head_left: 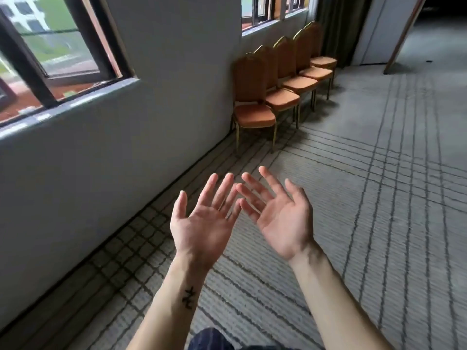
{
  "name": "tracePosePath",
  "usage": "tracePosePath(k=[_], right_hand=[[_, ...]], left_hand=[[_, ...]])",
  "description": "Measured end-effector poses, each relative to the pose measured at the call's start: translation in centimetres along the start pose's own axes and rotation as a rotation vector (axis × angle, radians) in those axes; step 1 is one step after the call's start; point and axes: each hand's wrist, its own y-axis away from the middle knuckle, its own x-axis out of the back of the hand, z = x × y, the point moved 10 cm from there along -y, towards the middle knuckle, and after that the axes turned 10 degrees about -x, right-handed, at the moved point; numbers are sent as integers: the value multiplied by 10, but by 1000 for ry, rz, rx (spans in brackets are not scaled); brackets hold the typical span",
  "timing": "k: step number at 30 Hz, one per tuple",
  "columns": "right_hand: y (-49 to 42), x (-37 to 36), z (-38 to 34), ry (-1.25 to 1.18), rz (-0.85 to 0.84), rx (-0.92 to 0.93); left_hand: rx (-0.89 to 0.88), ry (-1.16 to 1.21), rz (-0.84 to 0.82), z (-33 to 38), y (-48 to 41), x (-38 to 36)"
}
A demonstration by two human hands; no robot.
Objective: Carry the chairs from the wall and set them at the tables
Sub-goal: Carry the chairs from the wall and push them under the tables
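Both hands are raised palm-up in the near centre of the view and hold nothing. The left hand (204, 223) and the right hand (280, 218) have their fingers straight and spread, with the fingertips close together; whether they touch cannot be told. The chairs (290, 82) lie ahead of the hands, farther off and slightly to the right, well apart from both. Five stand side by side in a row whose long axis runs along the wall (151, 102), from the nearest chair (252, 104) away toward a dark curtain (338, 29) at the far end. Their backs are set against the wall below a window (262, 11), and their seats face right onto the line-patterned carpet (379, 173). Each chair has an orange-brown padded seat and an arched padded back on a slim gold-coloured metal frame with thin legs. The nearest chair stands almost straight ahead, so neither hand is clearly the nearer, though the right is perhaps slightly favoured. The coming move appears to be an approach to that near end of the row.
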Motion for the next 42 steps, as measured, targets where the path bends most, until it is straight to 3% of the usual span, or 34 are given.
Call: tracePosePath(k=[8, 19, 26, 31, 37, 42], right_hand=[[-146, -10, -72, 45, -61, -2], [-360, -14, -225, -97, 122, 204], [-485, -15, -285, -96, 182, 196], [-591, -5, -327, -59, 209, 170], [-755, -19, -396, -64, 127, 58], [-840, -40, -444, -27, 66, -2]], left_hand=[[-24, -68, 20, 6, -172, -38], [187, 30, -160, -7, -456, -128], [234, 29, -126, -5, -592, -144], [192, 9, -55, -10, -692, -144], [49, 6, 11, 7, -847, -178], [1, 14, 46, 22, -929, -195]])
